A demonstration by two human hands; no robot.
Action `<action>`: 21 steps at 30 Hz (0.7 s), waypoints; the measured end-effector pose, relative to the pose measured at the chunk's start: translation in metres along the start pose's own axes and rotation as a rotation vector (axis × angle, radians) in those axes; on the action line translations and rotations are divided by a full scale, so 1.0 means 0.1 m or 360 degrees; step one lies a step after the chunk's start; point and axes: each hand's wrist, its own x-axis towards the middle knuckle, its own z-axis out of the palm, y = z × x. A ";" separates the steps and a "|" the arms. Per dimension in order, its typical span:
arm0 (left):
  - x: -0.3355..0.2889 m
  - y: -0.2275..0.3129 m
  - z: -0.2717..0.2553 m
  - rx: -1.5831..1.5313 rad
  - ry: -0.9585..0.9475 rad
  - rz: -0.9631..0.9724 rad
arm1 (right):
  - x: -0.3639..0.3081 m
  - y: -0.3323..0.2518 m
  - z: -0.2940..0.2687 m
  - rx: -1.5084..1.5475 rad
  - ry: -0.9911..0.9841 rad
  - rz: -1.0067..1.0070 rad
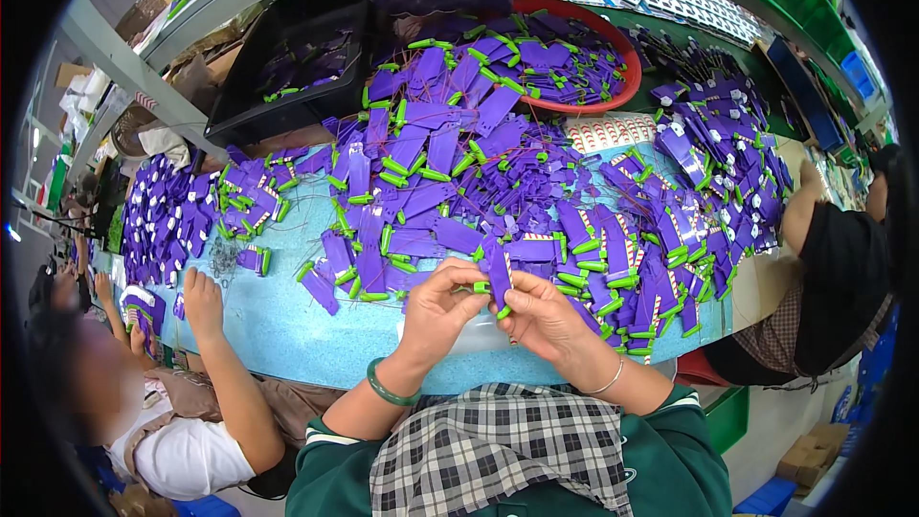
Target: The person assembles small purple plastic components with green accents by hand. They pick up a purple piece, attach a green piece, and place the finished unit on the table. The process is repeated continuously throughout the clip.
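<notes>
head view.

item: left hand [438, 314], one; thumb and fingertips drawn together in a pinch, at a small green end on the left side of the held piece. green bangle [392, 386] at its wrist.

item: right hand [555, 321], one; thumb and forefinger closed on the right edge of the same piece, close to a second green end, the other fingers curled. thin bracelet [610, 378] at its wrist.

item: purple piece [500, 273], one; flat, narrow, held between the two hands over the near edge of the table, just before the heap.

item: table [287, 321], light blue top.

item: heap of purple pieces with green ends [412, 148], loose, spread across the middle of the table and to the right, thin dark strands among them.

item: red basin [634, 67], far, filled with like pieces.

item: black bin [235, 120], far left, a few pieces inside.

item: purple pieces with white parts [168, 220], grouped at the left; more at the far right.

item: striped sheet [613, 132], white and red, near side of the basin.

item: checked apron [498, 445], black and white, over the person's green clothing.

item: co-worker's hand [201, 302], left, raised at the table.
</notes>
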 end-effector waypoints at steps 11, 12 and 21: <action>-0.06 -0.01 -0.16 -0.0338 0.0125 -0.0170 | -0.22 -0.16 0.17 -0.2510 0.0199 -0.1354; -0.07 -0.02 -0.16 -0.0300 0.0157 -0.0173 | -0.22 -0.14 0.16 -0.2528 0.0200 -0.1390; -0.43 -0.08 -0.20 0.0128 -0.0246 -0.0678 | -0.35 -0.50 0.21 -0.2753 -0.0483 -0.0223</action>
